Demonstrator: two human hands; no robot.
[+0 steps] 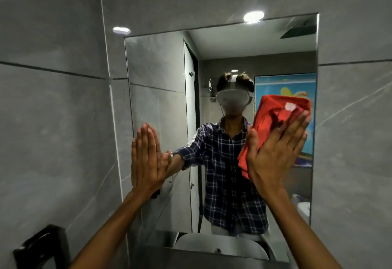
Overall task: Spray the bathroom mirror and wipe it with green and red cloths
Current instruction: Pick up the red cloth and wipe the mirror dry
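Observation:
The frameless mirror (161, 73) hangs on the grey tiled wall in front of me. My right hand (273, 154) lies flat with spread fingers, pressing a crumpled red cloth (269, 112) against the right half of the glass. My left hand (146, 158) rests flat with straight, closed fingers on the mirror's left edge and holds nothing. The mirror reflects a person in a checked shirt with a headset. No green cloth or spray bottle shows.
Grey wall tiles (53, 120) surround the mirror. A white basin (222, 245) sits below the mirror's lower edge. A dark fixture (40, 247) juts from the wall at lower left. The reflection shows a door and a colourful curtain.

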